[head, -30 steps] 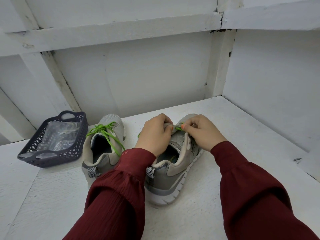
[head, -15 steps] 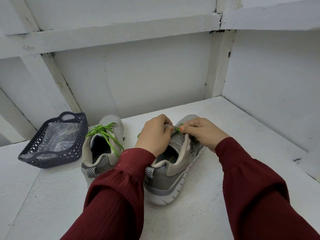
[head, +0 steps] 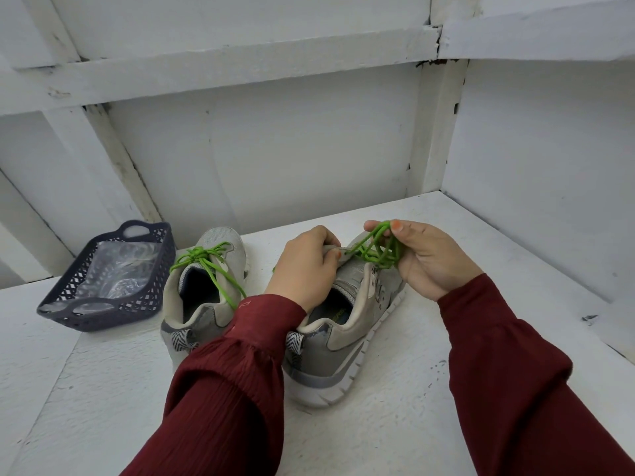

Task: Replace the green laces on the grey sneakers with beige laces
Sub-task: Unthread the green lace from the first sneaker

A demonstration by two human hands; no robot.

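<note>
At one o'clock, my right hand (head: 433, 264) is pinching the looped green cord lace (head: 374, 251); my left hand (head: 305, 267) is gripping the grey fabric sneaker (head: 343, 343).

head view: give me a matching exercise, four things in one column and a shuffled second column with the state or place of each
Column 1
1. left hand
2. right hand
3. left-side sneaker
4. basket

Column 2
a. laced, with a knotted lace on top
b. at the far left, with clear plastic inside
c. grips the tongue of the other sneaker
d. pinches the loose lace loops

Pairs: 1-c, 2-d, 3-a, 4-b
</note>
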